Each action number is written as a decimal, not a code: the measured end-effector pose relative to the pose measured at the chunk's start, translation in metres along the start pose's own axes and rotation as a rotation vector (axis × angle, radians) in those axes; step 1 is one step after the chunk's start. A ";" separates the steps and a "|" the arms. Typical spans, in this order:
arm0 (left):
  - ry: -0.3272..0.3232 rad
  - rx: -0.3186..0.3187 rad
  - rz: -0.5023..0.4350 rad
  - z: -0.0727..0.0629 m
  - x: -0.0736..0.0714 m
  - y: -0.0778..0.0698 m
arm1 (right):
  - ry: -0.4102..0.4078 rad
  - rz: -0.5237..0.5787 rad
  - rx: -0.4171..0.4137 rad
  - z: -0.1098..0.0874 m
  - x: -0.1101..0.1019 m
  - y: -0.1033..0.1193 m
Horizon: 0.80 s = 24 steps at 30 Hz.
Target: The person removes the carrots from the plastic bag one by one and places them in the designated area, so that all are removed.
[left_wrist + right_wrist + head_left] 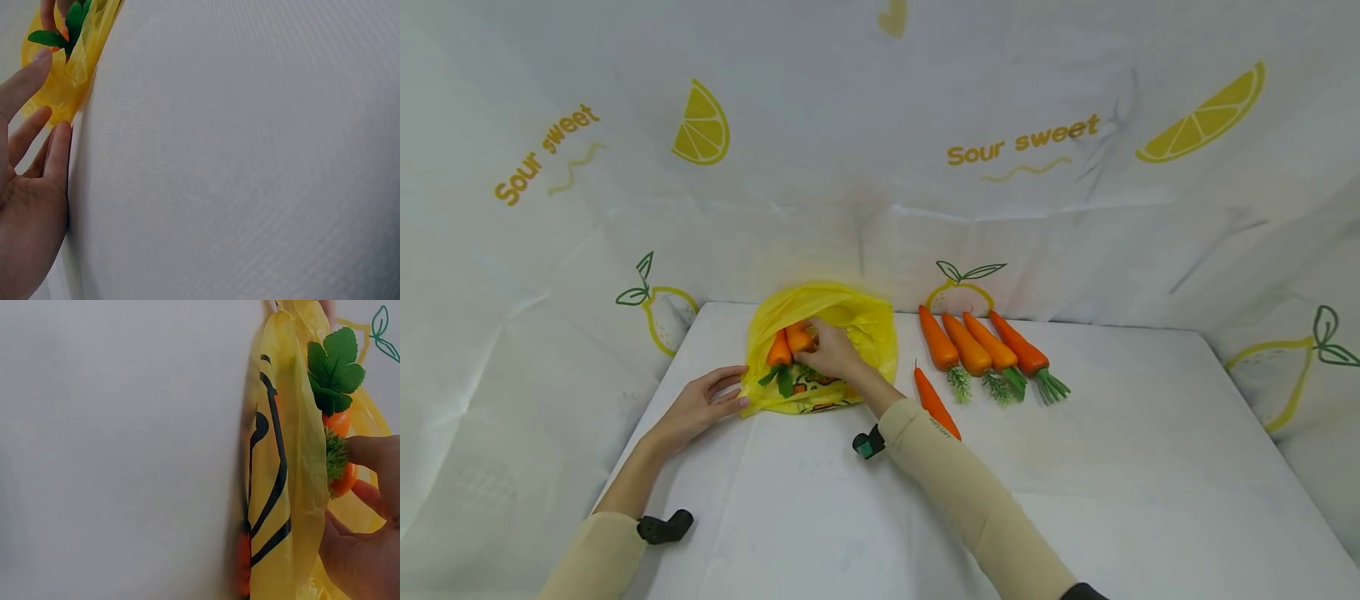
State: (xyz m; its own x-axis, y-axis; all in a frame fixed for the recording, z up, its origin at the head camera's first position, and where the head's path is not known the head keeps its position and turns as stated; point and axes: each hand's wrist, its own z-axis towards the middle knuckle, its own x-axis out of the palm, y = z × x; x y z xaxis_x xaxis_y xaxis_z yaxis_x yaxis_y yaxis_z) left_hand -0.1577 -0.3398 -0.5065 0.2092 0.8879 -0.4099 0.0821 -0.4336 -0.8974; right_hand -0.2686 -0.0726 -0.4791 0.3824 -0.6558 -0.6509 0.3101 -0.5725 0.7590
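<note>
A yellow plastic bag [880, 333] lies on the table with its mouth facing me. My left hand [696, 407] holds the left edge of its mouth, with the thumb and fingertips against the thin film. Inside the mouth, my right hand [833, 350] grips an orange carrot [799, 337]. In the right wrist view, its feathery green top [336, 453] shows beside the fingers. Another carrot [779, 348] lies to the left in the bag, its broad green leaves [337, 365] at the opening. The far ends of both carrots are hidden in the head view.
Several carrots with green tops, one of them this carrot [1018, 343], lie side by side right of the bag. Nearer me, a thin carrot [934, 400] sits partly behind the right sleeve. A white printed sheet [820, 167] hangs behind the white table [1112, 467].
</note>
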 end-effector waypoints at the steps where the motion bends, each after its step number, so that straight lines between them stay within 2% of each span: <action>1: 0.001 0.001 -0.002 0.000 0.000 0.000 | 0.002 0.008 0.006 0.000 0.000 0.000; 9: 0.000 -0.005 -0.017 -0.001 0.000 0.002 | 0.021 0.067 0.034 -0.005 -0.002 0.003; 15: -0.003 -0.015 -0.014 -0.002 -0.001 0.001 | 0.027 0.061 0.048 -0.006 -0.001 0.003; 24: -0.004 -0.006 -0.042 -0.001 0.000 0.001 | 0.007 0.168 0.101 -0.010 -0.008 0.002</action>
State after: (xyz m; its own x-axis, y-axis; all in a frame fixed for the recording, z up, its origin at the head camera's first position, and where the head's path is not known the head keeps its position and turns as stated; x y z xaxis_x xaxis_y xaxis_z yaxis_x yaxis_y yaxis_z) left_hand -0.1570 -0.3399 -0.5071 0.2019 0.9057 -0.3728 0.0967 -0.3972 -0.9126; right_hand -0.2621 -0.0635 -0.4727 0.4279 -0.7430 -0.5147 0.1525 -0.5019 0.8514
